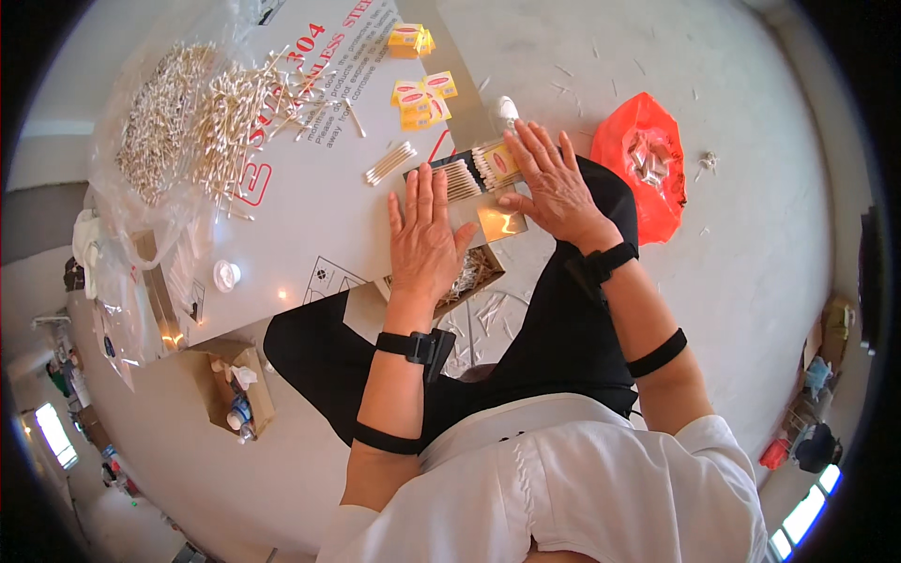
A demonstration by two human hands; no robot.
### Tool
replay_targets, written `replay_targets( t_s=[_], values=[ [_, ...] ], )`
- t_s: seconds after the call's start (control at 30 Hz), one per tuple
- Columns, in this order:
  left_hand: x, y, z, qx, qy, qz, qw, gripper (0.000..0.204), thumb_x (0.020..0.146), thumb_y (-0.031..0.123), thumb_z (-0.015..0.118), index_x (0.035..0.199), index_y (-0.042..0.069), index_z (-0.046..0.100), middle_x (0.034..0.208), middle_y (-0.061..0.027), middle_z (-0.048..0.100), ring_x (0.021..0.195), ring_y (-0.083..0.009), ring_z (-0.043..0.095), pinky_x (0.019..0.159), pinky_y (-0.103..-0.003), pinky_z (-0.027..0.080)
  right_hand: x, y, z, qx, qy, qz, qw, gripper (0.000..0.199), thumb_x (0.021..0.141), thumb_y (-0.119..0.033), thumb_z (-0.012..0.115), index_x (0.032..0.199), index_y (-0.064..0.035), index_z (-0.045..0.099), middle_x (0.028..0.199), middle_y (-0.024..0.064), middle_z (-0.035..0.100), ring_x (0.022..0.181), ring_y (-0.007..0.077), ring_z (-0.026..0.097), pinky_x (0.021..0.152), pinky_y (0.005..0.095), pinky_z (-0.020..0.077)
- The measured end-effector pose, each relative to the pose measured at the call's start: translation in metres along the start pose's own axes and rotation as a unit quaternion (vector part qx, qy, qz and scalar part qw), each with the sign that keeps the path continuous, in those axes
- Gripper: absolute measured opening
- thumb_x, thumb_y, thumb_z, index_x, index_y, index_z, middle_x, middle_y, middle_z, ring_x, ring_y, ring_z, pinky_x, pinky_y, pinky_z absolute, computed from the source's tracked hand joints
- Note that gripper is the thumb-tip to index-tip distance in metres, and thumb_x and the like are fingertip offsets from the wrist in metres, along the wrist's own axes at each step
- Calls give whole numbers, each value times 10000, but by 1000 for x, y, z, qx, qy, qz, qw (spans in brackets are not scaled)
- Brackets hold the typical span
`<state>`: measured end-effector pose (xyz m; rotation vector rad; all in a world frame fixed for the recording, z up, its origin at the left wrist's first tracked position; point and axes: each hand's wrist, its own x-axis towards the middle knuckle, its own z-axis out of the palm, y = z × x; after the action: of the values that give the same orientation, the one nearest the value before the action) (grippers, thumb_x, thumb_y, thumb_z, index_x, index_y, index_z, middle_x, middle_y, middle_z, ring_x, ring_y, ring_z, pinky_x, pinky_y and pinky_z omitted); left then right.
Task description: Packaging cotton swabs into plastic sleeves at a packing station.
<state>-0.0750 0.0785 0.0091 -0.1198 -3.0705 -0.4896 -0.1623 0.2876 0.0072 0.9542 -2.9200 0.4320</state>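
Observation:
My left hand (424,235) lies flat with fingers stretched out, its fingertips at the near end of a row of cotton swabs (460,180). The swabs lie side by side on a dark strip at the table's corner. My right hand (556,192) is open, thumb apart, fingers over the right edge of a yellow card (500,159). Just left of that card stands a second group of swabs (482,169), heads lined up. Parts of the card and swabs are hidden under my fingers. A small loose bundle of swabs (390,163) rests left of the strip.
A clear plastic bag (113,178) with a big heap of cotton swabs (221,113) covers the table's left. Yellow cards (427,98) lie farther back. A white round container (226,275) stands near the front edge. Below are cardboard boxes (260,387); a red bag (615,141) stands right.

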Motion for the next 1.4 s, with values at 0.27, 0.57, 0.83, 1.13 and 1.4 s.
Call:
replay_targets(
  t_s=[0.27, 0.57, 0.83, 1.13, 1.4],
  values=[
    [12, 12, 7, -11, 3, 0, 1000, 816, 921, 461, 561, 1532, 43, 219, 1607, -143, 183, 1492, -283, 159, 1190, -520, 110, -3, 3, 11, 39, -15, 14, 999, 861, 895, -635, 482, 1527, -100, 245, 1585, 114, 246, 1474, 282, 204, 1190, 521, 105],
    [24, 24, 15, -4, 16, 19, 1000, 797, 937, 501, 513, 1513, 19, 247, 1594, -167, 204, 1487, -305, 166, 1184, -522, 130, -2, 3, 7, 54, -25, 12, 998, 826, 915, -620, 466, 1522, -97, 264, 1579, 120, 257, 1476, 285, 194, 1190, 523, 89],
    [28, 15, 14, -257, 128, -26, 957, 676, 1002, 382, 462, 1502, -22, 254, 1589, -180, 221, 1483, -285, 192, 1185, -486, 156, 7, 4, 20, 618, 316, 326, 642, 517, 939, -255, 657, 1350, 10, 486, 1254, 106, 608, 1116, 226, 595, 982, 364, 461],
    [59, 21, 23, -689, 261, -89, 670, 675, 1036, 433, 345, 1496, -49, 235, 1565, -190, 259, 1468, -301, 216, 1200, -440, 119, 31, 4, 36, 868, 194, 345, 300, 387, 961, -152, 607, 1304, 10, 532, 1203, 174, 643, 1073, 265, 622, 988, 422, 493],
    [66, 30, 27, -685, 268, -103, 670, 680, 1034, 461, 353, 1480, -45, 270, 1550, -203, 283, 1452, -305, 258, 1192, -446, 164, 37, -3, 34, 866, 219, 344, 291, 322, 978, -88, 558, 1271, 47, 554, 1204, 178, 641, 1130, 283, 609, 997, 425, 496]
  ],
)
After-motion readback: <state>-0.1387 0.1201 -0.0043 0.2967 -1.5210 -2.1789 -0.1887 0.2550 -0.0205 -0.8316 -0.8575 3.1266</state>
